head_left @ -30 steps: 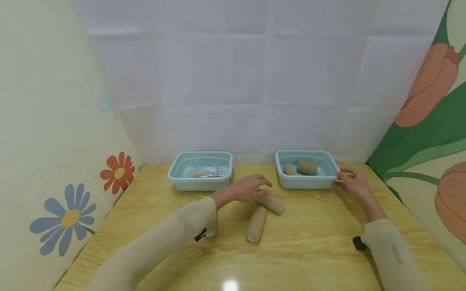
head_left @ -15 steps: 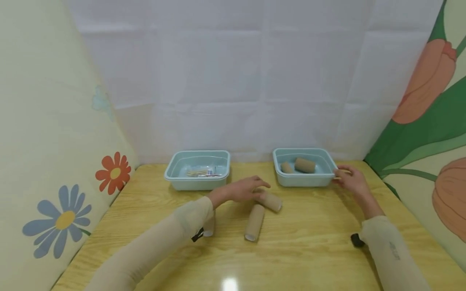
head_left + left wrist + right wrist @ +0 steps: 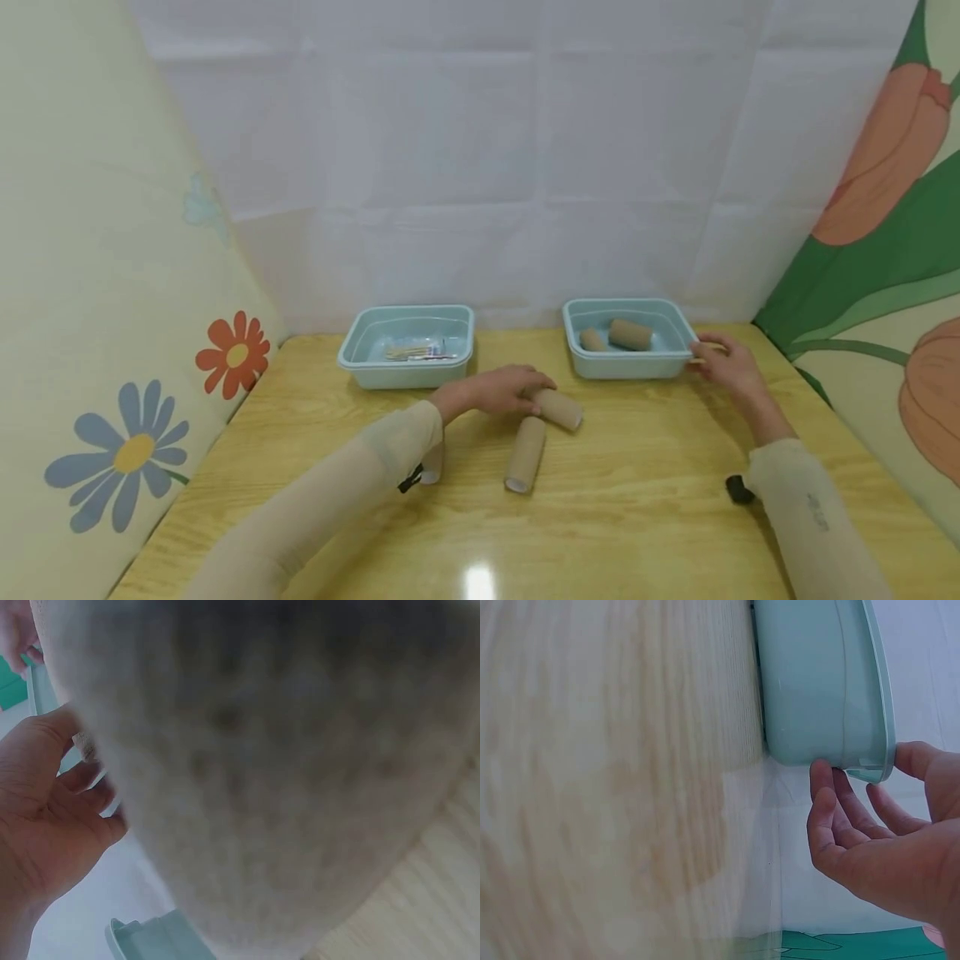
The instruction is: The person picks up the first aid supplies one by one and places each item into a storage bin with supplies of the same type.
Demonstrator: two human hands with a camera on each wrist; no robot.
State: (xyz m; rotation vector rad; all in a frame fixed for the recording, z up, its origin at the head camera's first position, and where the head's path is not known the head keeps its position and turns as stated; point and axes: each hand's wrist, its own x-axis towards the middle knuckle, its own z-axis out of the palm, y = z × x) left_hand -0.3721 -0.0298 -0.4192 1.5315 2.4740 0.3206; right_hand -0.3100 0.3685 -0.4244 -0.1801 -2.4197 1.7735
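My left hand (image 3: pixel 504 390) curls its thumb and fingers over the far end of a cardboard tube (image 3: pixel 561 410) lying on the table. In the left wrist view a big blurred brown tube (image 3: pixel 262 780) blocks most of what that hand (image 3: pixel 52 810) holds. Just in front lies a second tube (image 3: pixel 526 455), and another (image 3: pixel 432 463) is partly covered by my left sleeve. At the right, my right hand (image 3: pixel 727 367) pinches the near right corner of a pale blue plastic basin (image 3: pixel 630 367). Its thumb is at the rim, fingers below. Two tubes (image 3: pixel 630 334) lie inside that basin.
A second pale blue basin (image 3: pixel 408 377) stands at the back left, holding a clear packet of thin sticks (image 3: pixel 416 350). White cloth (image 3: pixel 450 167) hangs behind the wooden table (image 3: pixel 615 517), with flower-printed walls on both sides.
My left fingers have lowered and closed in on the far end of the tube. The right hand stays at the basin's corner. The head view has shifted slightly.
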